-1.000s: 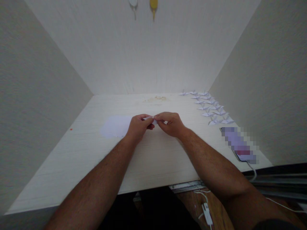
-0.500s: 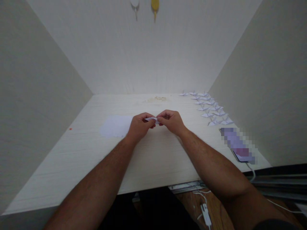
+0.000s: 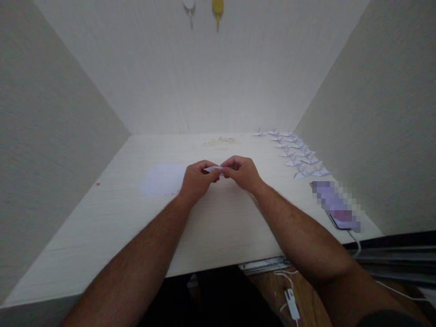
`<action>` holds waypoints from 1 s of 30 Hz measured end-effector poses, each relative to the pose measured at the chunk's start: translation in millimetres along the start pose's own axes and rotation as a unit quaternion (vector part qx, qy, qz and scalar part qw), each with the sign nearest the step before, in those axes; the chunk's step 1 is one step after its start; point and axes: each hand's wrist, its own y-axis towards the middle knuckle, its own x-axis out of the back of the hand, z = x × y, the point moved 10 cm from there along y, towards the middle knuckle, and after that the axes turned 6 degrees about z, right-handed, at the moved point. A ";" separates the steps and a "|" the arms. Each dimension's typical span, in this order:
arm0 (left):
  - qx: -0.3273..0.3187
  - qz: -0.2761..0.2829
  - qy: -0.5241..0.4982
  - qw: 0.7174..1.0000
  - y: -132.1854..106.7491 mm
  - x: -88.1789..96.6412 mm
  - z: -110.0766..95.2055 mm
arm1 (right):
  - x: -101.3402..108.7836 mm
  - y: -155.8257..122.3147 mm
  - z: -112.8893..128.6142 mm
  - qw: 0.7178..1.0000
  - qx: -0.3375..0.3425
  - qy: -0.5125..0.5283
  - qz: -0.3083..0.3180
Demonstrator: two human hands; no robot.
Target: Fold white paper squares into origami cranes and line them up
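Over table (image 3: 218, 227) centre, edges distant: paper (image 3: 213, 169)

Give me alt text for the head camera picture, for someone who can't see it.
The left hand and right hand pinch a small folded paper between them over a pale table. Flat paper lies beside the left hand; folded paper birds and a phone line the table's right edge.

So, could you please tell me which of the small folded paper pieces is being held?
The folded paper pinched between the left hand and right hand; the other folded pieces lie in rows on the table by the right wall.
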 end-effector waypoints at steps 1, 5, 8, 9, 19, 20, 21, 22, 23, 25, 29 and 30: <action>0.001 -0.007 0.003 1.000 -0.1 1.5 -0.2 | -0.3 0.3 -1.6 1.000 -0.003 0.007 0.002; -0.001 -0.025 0.004 1.000 -0.1 5.0 0.0 | 0.8 1.1 -5.4 1.000 -0.013 0.020 0.003; -0.003 -0.027 0.006 1.000 -0.1 5.3 0.0 | 1.1 1.2 -5.0 1.000 -0.015 0.021 0.002; -0.005 -0.028 0.008 1.000 -0.2 5.6 -0.2 | 0.7 1.2 -4.7 1.000 -0.016 0.021 0.002; -0.025 -0.036 0.018 0.999 -0.9 6.6 -2.7 | -2.0 1.9 -2.5 1.000 -0.013 0.017 0.007; -0.022 -0.035 0.015 0.999 -0.9 6.4 -2.1 | -1.9 1.8 -1.7 1.000 -0.009 0.018 0.007; -0.020 -0.035 0.011 0.999 -0.9 6.2 -1.4 | -1.5 1.7 -0.5 1.000 -0.005 0.020 0.005; -0.018 -0.035 0.008 0.999 -0.9 6.2 -0.8 | -0.7 1.5 0.6 1.000 -0.001 0.022 0.001; -0.017 -0.034 0.005 0.999 -0.8 6.3 -0.3 | 0.0 1.2 1.6 1.000 0.001 0.027 -0.002; -0.019 -0.036 -0.006 0.999 -0.3 7.1 0.4 | 0.8 0.6 2.2 0.999 -0.001 0.046 -0.003; -0.034 -0.050 -0.041 0.997 1.6 11.4 2.2 | -0.5 -0.4 0.6 0.995 -0.019 0.093 0.011; -0.037 -0.053 -0.050 0.997 2.1 12.2 2.9 | -0.4 -0.6 0.5 0.995 -0.021 0.096 0.012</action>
